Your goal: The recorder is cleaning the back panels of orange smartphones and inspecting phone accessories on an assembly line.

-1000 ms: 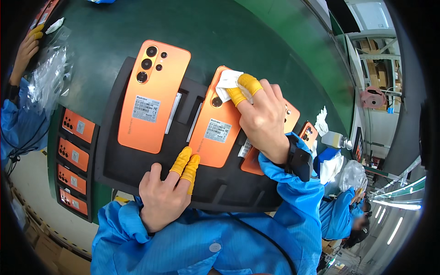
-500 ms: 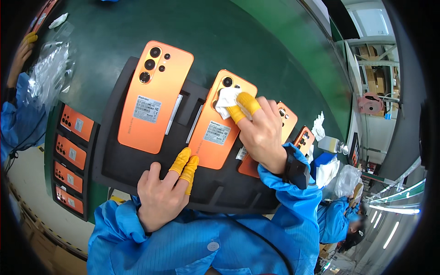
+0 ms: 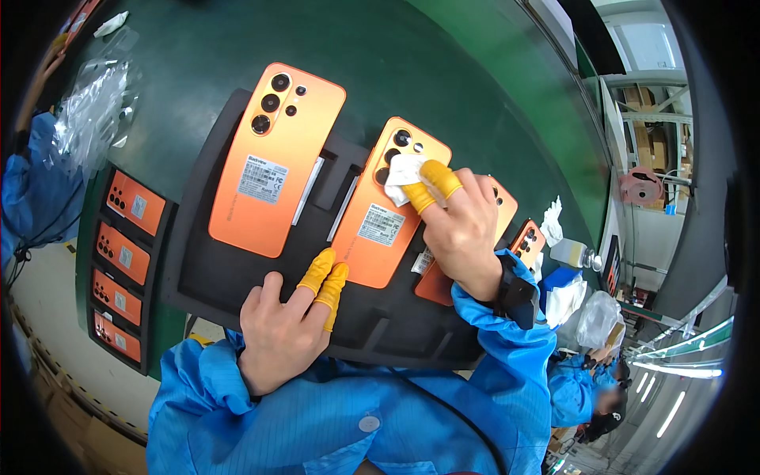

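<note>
Two yellow-covered fingers of my right hand (image 3: 467, 233) press a folded white wiping cloth (image 3: 404, 176) onto the back of an orange smartphone (image 3: 366, 265), beside its camera lenses. That phone lies camera side up in a black foam tray (image 3: 237, 289). At its lower left corner rest the fingertips of my left hand (image 3: 283, 336), which also wear yellow finger cots; those fingers are stretched out and hold nothing. Left of it is another orange smartphone (image 3: 257, 218) with a white label. Farther right, my right hand partly hides a third phone (image 3: 505, 212).
A second black tray (image 3: 165, 245) with several orange phones stands at the left. Clear plastic bags (image 3: 91, 111) lie behind it, near a co-worker's blue sleeve (image 3: 39, 190). At the right are a crumpled white cloth (image 3: 552, 222), a clear bottle (image 3: 571, 255) and a blue box (image 3: 557, 279).
The cloth under my right hand has slid a little down and right across the camera area, baring more lenses. My left hand stays at the phone's lower corner. The whole view has shifted slightly.
</note>
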Demonstrator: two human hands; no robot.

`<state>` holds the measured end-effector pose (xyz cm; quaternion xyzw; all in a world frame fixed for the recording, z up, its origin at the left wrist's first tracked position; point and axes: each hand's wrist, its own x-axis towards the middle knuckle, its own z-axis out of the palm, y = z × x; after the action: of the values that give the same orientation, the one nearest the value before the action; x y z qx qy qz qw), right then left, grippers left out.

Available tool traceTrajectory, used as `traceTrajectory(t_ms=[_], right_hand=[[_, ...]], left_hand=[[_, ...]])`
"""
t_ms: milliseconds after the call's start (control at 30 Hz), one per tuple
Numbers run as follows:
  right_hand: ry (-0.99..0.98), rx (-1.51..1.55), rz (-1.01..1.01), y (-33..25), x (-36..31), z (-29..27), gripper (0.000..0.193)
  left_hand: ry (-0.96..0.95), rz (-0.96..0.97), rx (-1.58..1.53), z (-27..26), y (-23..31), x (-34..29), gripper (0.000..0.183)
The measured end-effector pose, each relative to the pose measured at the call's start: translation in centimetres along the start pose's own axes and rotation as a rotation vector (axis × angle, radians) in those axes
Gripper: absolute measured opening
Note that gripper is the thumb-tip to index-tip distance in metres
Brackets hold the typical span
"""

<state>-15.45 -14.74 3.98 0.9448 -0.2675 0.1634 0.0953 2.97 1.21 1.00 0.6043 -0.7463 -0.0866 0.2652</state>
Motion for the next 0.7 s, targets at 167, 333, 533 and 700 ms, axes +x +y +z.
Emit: traceTrajectory(t_ms=[167, 333, 533, 700], right_hand=[[0.027, 0.02, -0.007, -0.3, 0.6, 0.4, 0.019], [0.022, 0.118, -0.099, -1.6, -0.6, 1.2, 0.024], [-0.048, 0.054, 0.027, -0.6, -0.5, 0.0, 0.023], [0.031, 0.084, -0.045, -0.9, -0.3, 0.7, 0.021]], left_hand=[[0.029, -0.008, 0.028, 0.1, 0.0, 0.2, 0.011], [0.09, -0.022, 0.024, 0.4, -0.2, 0.3, 0.009], [0.002, 0.004, 0.004, 0.1, -0.1, 0.0, 0.017], [0.021, 0.002, 0.011, 0.1, -0.2, 0.2, 0.016]])
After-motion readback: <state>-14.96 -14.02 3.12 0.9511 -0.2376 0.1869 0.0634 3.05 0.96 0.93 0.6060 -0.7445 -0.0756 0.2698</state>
